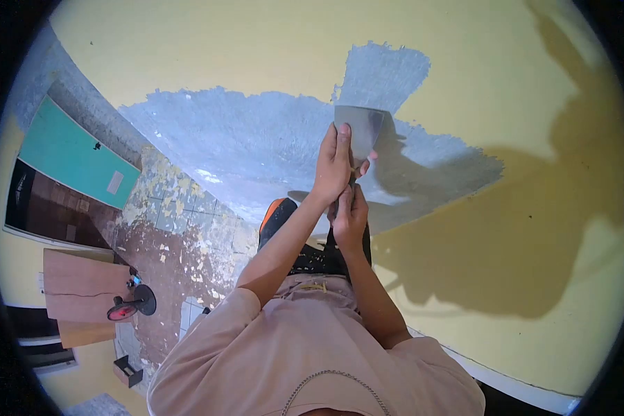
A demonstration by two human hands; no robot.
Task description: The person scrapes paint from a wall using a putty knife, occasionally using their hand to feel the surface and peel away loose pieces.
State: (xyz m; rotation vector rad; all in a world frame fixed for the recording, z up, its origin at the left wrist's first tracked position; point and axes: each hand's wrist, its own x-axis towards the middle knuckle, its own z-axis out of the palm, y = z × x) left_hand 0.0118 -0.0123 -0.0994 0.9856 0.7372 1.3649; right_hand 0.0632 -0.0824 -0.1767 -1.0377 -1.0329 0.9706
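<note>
Likely scraping: my left hand [334,163] pinches the scraper [360,126], my right hand [351,218] grips it lower, near the grey patch's [256,132] upper edge; next stroke probably needs firm pressure against yellow paint [243,48].

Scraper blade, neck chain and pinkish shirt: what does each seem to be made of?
Scraper blade: probably metal, satin; its grey face shades smoothly. Neck chain: likely metal, silvery; its links catch light. Pinkish shirt: fabric, matte; it drapes in soft folds, though the fibre can't be told.
</note>
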